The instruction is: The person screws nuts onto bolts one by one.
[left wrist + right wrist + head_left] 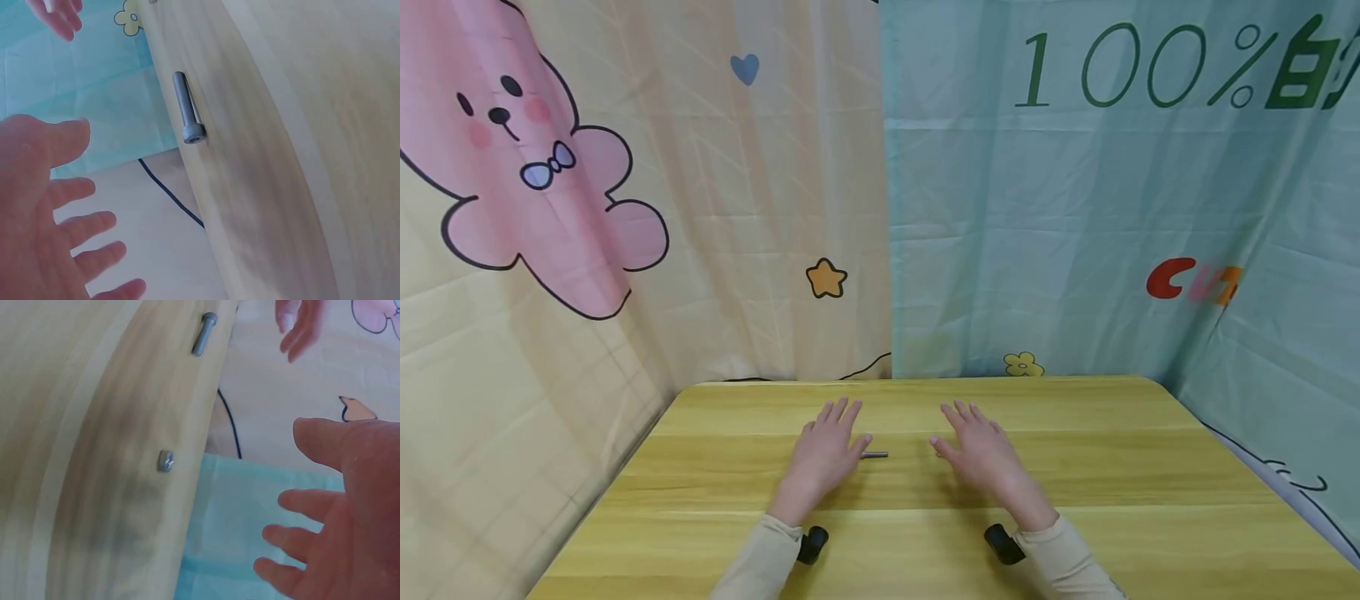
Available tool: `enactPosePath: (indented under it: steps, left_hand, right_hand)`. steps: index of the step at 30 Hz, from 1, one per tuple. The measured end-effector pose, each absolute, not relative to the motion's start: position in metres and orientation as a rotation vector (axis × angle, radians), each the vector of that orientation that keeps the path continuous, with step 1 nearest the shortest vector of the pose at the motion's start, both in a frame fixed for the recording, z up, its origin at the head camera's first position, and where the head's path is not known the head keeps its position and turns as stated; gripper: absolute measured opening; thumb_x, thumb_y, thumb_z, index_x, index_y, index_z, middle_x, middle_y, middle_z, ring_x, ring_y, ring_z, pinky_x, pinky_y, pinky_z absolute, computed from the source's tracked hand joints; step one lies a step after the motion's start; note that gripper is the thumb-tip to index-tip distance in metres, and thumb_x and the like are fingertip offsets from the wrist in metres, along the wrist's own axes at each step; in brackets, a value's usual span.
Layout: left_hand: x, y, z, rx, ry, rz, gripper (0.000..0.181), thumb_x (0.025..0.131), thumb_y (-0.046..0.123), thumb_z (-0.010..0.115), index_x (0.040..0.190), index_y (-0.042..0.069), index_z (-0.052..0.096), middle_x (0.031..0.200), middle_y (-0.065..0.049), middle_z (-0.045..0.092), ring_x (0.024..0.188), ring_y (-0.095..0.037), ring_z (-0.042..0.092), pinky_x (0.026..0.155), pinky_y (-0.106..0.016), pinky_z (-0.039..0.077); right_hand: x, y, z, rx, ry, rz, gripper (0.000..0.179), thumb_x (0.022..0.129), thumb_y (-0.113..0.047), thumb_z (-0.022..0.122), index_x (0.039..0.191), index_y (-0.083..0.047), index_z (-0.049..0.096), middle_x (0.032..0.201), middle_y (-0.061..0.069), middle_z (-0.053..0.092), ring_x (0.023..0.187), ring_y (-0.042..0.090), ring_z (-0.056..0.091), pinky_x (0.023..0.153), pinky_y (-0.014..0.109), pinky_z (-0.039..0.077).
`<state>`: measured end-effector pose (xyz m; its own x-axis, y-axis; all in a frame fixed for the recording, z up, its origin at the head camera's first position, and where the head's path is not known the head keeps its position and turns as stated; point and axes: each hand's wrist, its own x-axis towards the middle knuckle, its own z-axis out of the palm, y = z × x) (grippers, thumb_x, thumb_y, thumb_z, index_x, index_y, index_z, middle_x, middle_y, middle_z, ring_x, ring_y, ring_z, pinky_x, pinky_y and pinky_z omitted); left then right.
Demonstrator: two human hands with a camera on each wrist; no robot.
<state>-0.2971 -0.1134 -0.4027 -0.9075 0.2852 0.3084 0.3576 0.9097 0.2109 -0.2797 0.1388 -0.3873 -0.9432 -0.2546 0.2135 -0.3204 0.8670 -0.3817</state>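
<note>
A grey metal bolt with a round socket head lies on the wooden table, its head end partly hidden behind my left thumb in the head view. My left hand hovers over the table beside it, fingers spread and palm facing down, holding nothing. Across from it, my right hand is held the same way, fingers extended and holding nothing. A small metal nut sits on the tabletop near the right hand, mostly covered by that hand from above. The bolt shows farther off in the right wrist view.
The light wooden table has rounded far corners. Printed curtains stand behind it, cream on the left and blue-green on the right. Black wrist cameras are worn under both sleeves.
</note>
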Motion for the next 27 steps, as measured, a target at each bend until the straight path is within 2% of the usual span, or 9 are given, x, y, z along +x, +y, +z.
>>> enactPosePath:
  steps: [6,11,15,20,24,27]
  left_hand:
    - [-0.307,-0.118,-0.404,-0.560,-2.742,-0.478,0.054,0.097,0.033,0.064,0.142,0.007,0.050,0.145,-0.018,0.045,0.133,-0.039,0.041,0.100,-0.059,0.039]
    - [-0.313,-0.120,-0.406,-0.659,-2.744,-0.679,0.046,0.095,0.022,0.067,0.135,0.002,0.055,0.136,-0.018,0.052,0.126,-0.037,0.048,0.100,-0.055,0.041]
    - [-0.319,-0.123,-0.407,-0.734,-2.780,-0.814,0.041,0.094,0.015,0.067,0.130,-0.002,0.057,0.128,-0.019,0.056,0.120,-0.038,0.052,0.100,-0.052,0.043]
    - [-0.329,-0.127,-0.408,-0.772,-2.819,-0.878,0.034,0.090,0.007,0.071,0.120,-0.004,0.061,0.113,-0.020,0.060,0.103,-0.037,0.059,0.087,-0.050,0.049]
    - [-0.334,-0.129,-0.408,-0.794,-2.844,-0.921,0.025,0.087,0.003,0.074,0.109,-0.003,0.066,0.100,-0.014,0.063,0.087,-0.027,0.058,0.076,-0.041,0.049]
    - [-0.336,-0.129,-0.408,-0.828,-2.867,-0.931,0.021,0.084,0.001,0.076,0.103,-0.002,0.068,0.092,-0.009,0.063,0.082,-0.021,0.055,0.073,-0.038,0.048]
  right_hand:
    - [-0.292,0.154,-0.398,0.515,-2.771,0.706,0.049,0.098,-0.027,0.062,0.139,0.001,0.053,0.140,0.024,0.050,0.131,0.044,0.043,0.106,0.059,0.033]
    - [-0.300,0.161,-0.406,0.534,-2.759,0.816,0.042,0.097,-0.020,0.064,0.134,0.000,0.058,0.132,0.018,0.058,0.124,0.039,0.051,0.103,0.054,0.040]
    - [-0.308,0.164,-0.412,0.543,-2.765,0.904,0.035,0.095,-0.014,0.067,0.128,-0.002,0.063,0.124,0.011,0.064,0.110,0.031,0.059,0.092,0.047,0.048]
    - [-0.320,0.168,-0.418,0.608,-2.764,0.966,0.026,0.094,-0.010,0.067,0.119,-0.003,0.069,0.113,0.007,0.067,0.093,0.021,0.062,0.080,0.039,0.053]
    - [-0.328,0.171,-0.420,0.730,-2.752,0.959,0.019,0.093,-0.009,0.067,0.111,-0.002,0.071,0.104,0.006,0.069,0.088,0.018,0.062,0.077,0.036,0.052]
    - [-0.333,0.173,-0.420,0.769,-2.776,1.008,0.017,0.093,-0.008,0.067,0.109,-0.003,0.072,0.098,0.002,0.069,0.085,0.016,0.060,0.073,0.033,0.051]
